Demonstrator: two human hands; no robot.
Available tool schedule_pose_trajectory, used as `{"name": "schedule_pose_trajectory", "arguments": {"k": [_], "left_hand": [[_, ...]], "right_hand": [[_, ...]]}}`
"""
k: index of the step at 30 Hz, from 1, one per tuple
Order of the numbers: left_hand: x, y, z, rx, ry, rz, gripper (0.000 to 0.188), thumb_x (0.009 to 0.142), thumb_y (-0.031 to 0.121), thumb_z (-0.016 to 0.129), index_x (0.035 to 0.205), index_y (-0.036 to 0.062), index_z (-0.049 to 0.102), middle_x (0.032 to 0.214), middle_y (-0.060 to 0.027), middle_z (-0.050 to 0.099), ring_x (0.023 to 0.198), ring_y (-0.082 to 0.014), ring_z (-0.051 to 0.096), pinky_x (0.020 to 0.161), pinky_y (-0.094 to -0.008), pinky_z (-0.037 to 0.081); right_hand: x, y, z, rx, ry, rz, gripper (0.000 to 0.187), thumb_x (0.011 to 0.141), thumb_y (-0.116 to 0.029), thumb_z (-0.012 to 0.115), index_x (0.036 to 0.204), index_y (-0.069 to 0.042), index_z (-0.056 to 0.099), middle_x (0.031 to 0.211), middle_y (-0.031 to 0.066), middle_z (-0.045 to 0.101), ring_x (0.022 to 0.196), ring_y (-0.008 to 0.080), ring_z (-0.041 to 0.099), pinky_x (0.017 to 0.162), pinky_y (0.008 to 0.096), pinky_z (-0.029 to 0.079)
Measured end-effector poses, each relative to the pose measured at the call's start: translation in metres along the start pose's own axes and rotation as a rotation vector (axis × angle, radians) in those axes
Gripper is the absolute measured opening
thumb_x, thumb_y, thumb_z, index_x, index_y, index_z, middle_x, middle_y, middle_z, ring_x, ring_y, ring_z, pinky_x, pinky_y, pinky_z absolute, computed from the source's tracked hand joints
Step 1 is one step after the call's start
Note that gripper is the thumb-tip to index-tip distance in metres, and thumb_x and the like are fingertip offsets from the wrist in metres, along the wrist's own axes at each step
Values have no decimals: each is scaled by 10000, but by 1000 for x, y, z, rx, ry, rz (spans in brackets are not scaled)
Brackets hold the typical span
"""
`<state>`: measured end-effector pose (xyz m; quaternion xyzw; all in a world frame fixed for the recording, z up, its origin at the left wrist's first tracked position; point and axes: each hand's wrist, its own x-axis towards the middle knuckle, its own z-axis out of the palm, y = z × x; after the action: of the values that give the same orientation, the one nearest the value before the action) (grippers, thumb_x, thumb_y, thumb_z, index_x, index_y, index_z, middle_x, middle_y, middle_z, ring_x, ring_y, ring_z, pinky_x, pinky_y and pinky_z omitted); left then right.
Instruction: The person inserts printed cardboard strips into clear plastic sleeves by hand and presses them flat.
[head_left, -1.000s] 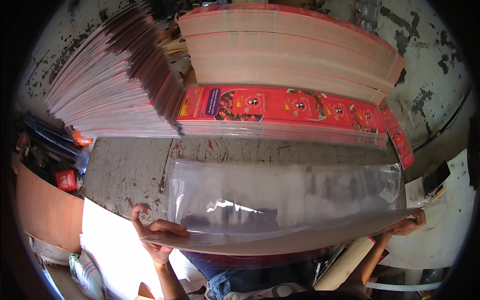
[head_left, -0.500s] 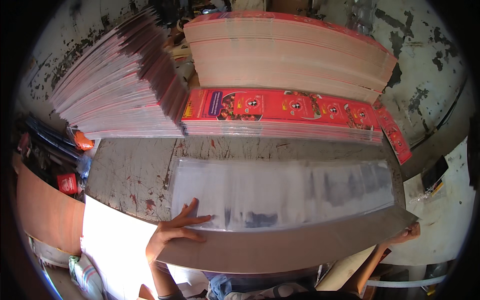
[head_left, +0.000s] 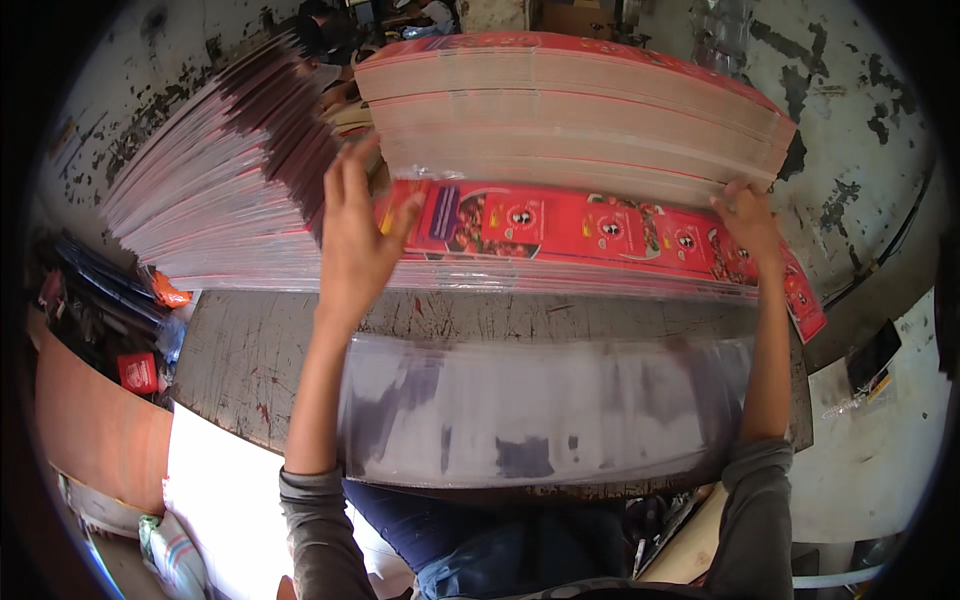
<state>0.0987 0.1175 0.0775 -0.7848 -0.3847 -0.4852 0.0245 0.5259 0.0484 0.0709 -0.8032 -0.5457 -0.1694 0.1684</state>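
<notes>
A long red printed card (head_left: 565,222) tops a low stack on the table. At its left end is my left hand (head_left: 357,225), slightly blurred, its fingers raised and apart and the thumb over the card. My right hand (head_left: 750,225) reaches the far edge near the right end, fingers spread and slightly bent against the tall stack's foot. Neither hand visibly grips anything. Between my forearms lies a pile of clear plastic sleeves (head_left: 540,420) along the table's front edge.
Behind the red card rises a tall bundled stack of cards (head_left: 580,120). A high, leaning pile of sleeved cards (head_left: 215,190) stands at the left. Another red card (head_left: 803,298) slants off at the right. The scratched table (head_left: 240,350) shows between the piles.
Both hands have moved from the near edge to the red stack at the back. The grey-brown board they held over the sleeves is no longer there, leaving the sleeves uncovered.
</notes>
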Motion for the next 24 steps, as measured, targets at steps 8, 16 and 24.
{"name": "schedule_pose_trajectory", "arguments": {"k": [8,16,24], "left_hand": [[-59,-4,35,387,-460,176,450,866,279,560,1279,155,432,1333,-135,408,1259,-292,377,1010,-540,299],[-57,-10,40,467,-412,168,442,871,251,542,1300,215,444,1339,-92,431,1254,-288,390,1012,-561,278],[-58,-15,36,479,-419,130,432,909,306,476,1330,234,412,1352,-93,417,1273,-338,352,990,-626,261]], "right_hand": [[-1,-19,42,93,-98,-246,358,879,-311,527,1055,0,509,1061,214,528,994,395,519,848,448,413],[-9,-45,30,340,-164,-403,469,862,-382,568,1112,10,513,1064,224,486,1011,386,508,879,403,411],[-29,-79,41,263,-86,-406,455,852,-382,587,1108,-12,521,1116,159,469,1022,335,487,869,414,412]]}}
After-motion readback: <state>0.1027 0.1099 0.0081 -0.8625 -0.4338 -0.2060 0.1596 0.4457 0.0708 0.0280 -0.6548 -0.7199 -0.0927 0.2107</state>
